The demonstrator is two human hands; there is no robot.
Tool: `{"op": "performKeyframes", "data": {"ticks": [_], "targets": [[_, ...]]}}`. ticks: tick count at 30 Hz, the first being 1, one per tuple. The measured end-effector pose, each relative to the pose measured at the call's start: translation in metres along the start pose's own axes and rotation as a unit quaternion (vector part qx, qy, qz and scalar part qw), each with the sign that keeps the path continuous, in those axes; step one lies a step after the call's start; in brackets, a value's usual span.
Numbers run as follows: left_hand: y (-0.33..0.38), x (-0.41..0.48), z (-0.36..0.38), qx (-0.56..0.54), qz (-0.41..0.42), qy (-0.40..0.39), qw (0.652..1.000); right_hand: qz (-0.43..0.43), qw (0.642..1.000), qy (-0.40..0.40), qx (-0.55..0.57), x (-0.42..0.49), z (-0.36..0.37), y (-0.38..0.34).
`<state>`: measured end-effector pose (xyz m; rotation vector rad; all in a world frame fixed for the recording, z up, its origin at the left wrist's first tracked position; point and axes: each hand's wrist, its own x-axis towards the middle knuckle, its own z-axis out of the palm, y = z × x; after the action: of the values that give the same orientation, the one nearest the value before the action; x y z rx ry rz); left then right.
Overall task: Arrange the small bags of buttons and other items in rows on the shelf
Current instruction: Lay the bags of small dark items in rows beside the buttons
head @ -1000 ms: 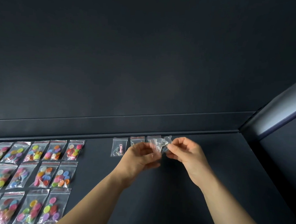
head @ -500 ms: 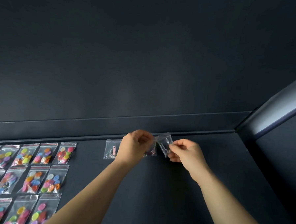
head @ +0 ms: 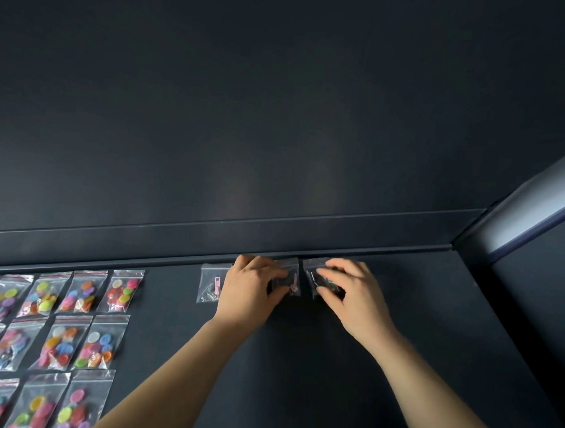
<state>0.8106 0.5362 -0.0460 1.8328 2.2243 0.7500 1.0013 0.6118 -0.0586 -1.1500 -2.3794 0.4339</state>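
Just right of the frame's centre, against the back ledge (head: 387, 253), the rightmost small bag (head: 311, 274) lies flat on the dark shelf (head: 299, 371), its contents too dim to name. The right hand (head: 355, 294) arches over it, fingertips on its top and thumb curled at its near edge, holding it between them. Just beside it on the left, a second small bag (head: 291, 279) sits under the left hand (head: 249, 292), whose curled fingers and thumb grip it likewise. Further left lies a zipper-pull bag (head: 210, 285), and rows of button bags (head: 123, 290) fill the lower left. The step looks like squaring these two into the row. Each is best slid flat until its top edge meets the ledge, with the gaps matched. The fingers should then lift straight off so the light plastic does not drag.
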Motion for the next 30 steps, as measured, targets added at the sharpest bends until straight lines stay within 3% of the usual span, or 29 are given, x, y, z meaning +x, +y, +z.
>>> {"op": "performKeyframes", "data": {"ticks": [11,16,22,30], "targets": [[0.002,-0.005,-0.003,-0.019,-0.014,-0.002,1.0,0.027,0.999,-0.008,0.02,-0.001,-0.001,-0.004],[0.004,-0.031,-0.038,-0.123,-0.082,0.036,0.988,0.063,0.991,0.021,0.119,-0.002,-0.006,-0.04],[-0.033,-0.114,-0.106,-0.194,-0.235,0.161,0.939,0.139,0.921,-0.038,0.362,0.005,0.016,-0.119],[-0.107,-0.253,-0.193,-0.176,-0.374,0.315,0.854,0.101,0.888,-0.146,0.425,-0.003,0.064,-0.238]]}}
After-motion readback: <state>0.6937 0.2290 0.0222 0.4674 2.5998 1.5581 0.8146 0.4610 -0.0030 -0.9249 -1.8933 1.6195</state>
